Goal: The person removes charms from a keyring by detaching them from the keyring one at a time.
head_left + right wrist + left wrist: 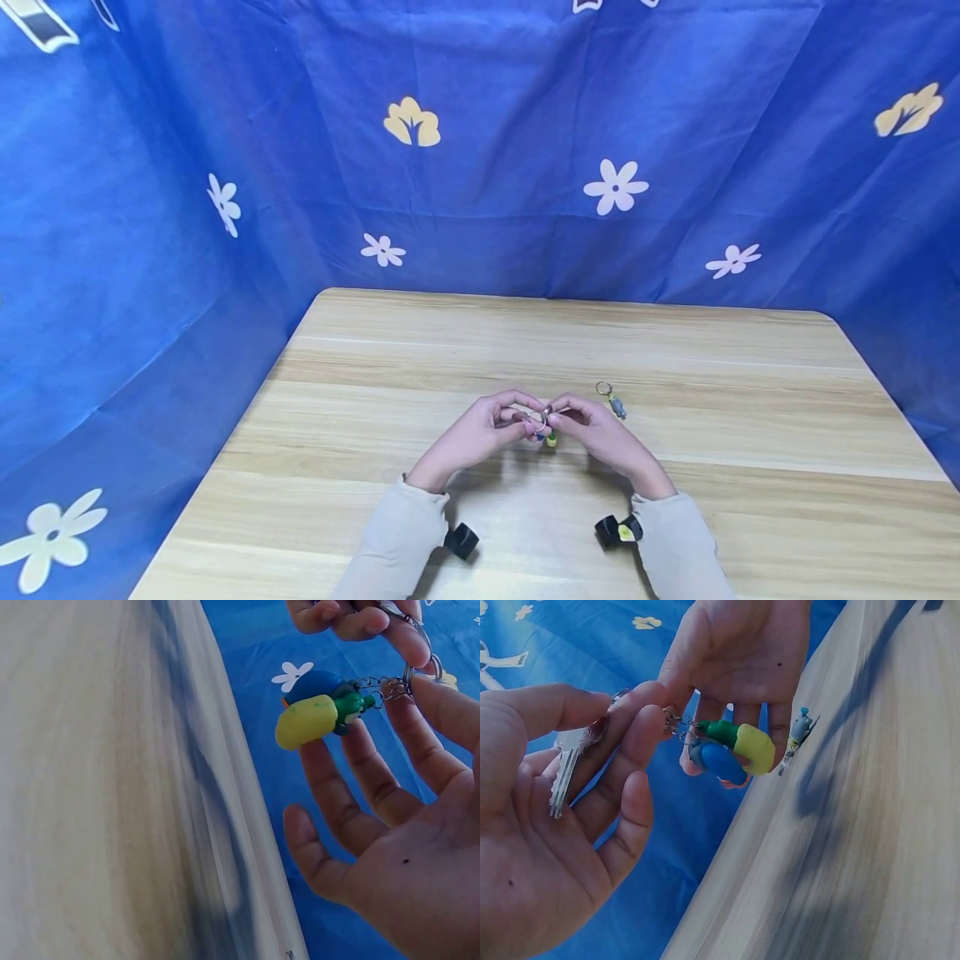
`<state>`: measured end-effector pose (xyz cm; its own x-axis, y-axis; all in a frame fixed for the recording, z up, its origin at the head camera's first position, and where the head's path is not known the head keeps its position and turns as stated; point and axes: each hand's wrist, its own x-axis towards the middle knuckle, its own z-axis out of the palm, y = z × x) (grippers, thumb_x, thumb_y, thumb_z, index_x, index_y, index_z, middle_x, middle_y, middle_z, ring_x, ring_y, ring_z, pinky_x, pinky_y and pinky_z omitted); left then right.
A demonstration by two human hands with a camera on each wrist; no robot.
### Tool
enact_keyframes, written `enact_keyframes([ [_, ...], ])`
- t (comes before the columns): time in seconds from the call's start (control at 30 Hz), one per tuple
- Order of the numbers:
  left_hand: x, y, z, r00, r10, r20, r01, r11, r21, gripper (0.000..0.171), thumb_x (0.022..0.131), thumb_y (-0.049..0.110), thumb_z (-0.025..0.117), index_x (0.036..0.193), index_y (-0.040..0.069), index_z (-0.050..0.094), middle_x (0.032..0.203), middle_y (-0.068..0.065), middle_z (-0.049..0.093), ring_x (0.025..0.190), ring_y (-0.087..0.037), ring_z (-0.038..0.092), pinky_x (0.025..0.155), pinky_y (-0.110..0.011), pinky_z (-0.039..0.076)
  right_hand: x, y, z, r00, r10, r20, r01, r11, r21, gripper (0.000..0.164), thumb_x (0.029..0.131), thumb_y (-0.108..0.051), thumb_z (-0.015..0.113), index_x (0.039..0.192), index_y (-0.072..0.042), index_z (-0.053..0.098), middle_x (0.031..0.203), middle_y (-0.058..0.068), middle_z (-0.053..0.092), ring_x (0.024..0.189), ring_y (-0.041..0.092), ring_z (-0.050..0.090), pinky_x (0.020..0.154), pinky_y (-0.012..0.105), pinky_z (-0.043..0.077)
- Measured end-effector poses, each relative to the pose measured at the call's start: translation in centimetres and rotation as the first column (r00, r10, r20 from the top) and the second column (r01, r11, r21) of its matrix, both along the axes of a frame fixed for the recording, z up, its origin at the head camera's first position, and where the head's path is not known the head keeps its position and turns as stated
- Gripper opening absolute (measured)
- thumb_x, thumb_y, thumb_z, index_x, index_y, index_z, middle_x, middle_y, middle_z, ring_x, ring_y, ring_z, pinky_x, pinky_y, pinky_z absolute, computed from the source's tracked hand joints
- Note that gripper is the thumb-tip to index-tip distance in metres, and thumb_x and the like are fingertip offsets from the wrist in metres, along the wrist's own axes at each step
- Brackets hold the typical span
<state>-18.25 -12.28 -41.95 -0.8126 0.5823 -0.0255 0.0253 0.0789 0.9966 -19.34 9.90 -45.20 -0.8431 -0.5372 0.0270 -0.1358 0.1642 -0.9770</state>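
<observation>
Both hands meet above the table. My left hand pinches a silver key near its head, between thumb and forefinger; the key's blade points down over the palm. With thumb and forefinger my right hand holds a metal key ring, its other fingers spread. Short chains hang from the ring area, carrying a blue figure and a green-and-yellow figure side by side. The key's head lies close to the ring; whether it is threaded on is hidden by the fingers.
Another keychain, with a ring and a small grey-blue and yellow figure, lies on the wooden table just beyond the right hand. Black wrist cameras hang inside both sleeves. Blue patterned cloth rises behind the table and at the left.
</observation>
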Motion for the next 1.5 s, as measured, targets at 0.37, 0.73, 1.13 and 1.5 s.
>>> enact_keyframes([
  [0.37, 0.1, -0.1, 0.0, 0.999, -0.013, -0.034, 0.011, 0.998, -0.068, 0.036, 0.092, 0.001, 0.058, 0.128, -0.003, 0.055, 0.115, -0.022, 0.068, 0.108, -0.034, 0.066, 0.094, -0.044, 0.052, 0.0, -0.1, -0.1, 0.998, -0.059, -0.02, 0.059, 0.998, 0.011, 0.022, 0.098, -0.02, 0.055, 0.105, -0.001, 0.064, 0.102, 0.003, 0.067, 0.098, 0.009, 0.062, 0.091, 0.023, 0.047],
  [0.73, 0.1, 0.0, 0.0, 0.999, 0.033, 0.002, -0.032, 0.995, -0.093, 0.032, 0.09, 0.003, 0.062, 0.121, -0.002, 0.056, 0.106, -0.02, 0.071, 0.095, -0.018, 0.071, 0.086, -0.026, 0.055, 0.0, -0.2, 0.1, 0.997, -0.075, -0.002, 0.075, 0.997, 0.022, 0.021, 0.098, -0.019, 0.054, 0.1, -0.001, 0.064, 0.097, 0.001, 0.066, 0.094, 0.01, 0.061, 0.088, 0.026, 0.048],
  [1.13, -0.2, 0.1, -0.4, 1.0, 0.014, -0.026, -0.016, 0.998, -0.066, 0.033, 0.089, 0.002, 0.063, 0.119, -0.005, 0.051, 0.102, -0.026, 0.068, 0.095, -0.036, 0.067, 0.083, -0.028, 0.055, 0.2, 0.0, 0.4, 0.998, -0.012, 0.063, 0.015, 0.998, -0.057, 0.025, 0.1, -0.018, 0.049, 0.099, 0.005, 0.058, 0.087, 0.004, 0.064, 0.082, 0.014, 0.061, 0.08, 0.025, 0.05],
  [1.5, 0.1, 0.0, -0.1, 0.999, 0.024, 0.022, -0.022, 0.997, -0.075, 0.033, 0.088, 0.004, 0.066, 0.117, 0.0, 0.052, 0.1, -0.022, 0.068, 0.093, -0.036, 0.067, 0.085, -0.028, 0.053, 0.6, -0.1, 1.2, 0.996, 0.018, 0.086, -0.007, 0.992, -0.125, 0.031, 0.101, -0.018, 0.047, 0.101, 0.013, 0.05, 0.079, -0.002, 0.052, 0.067, 0.005, 0.049, 0.062, 0.022, 0.044],
])
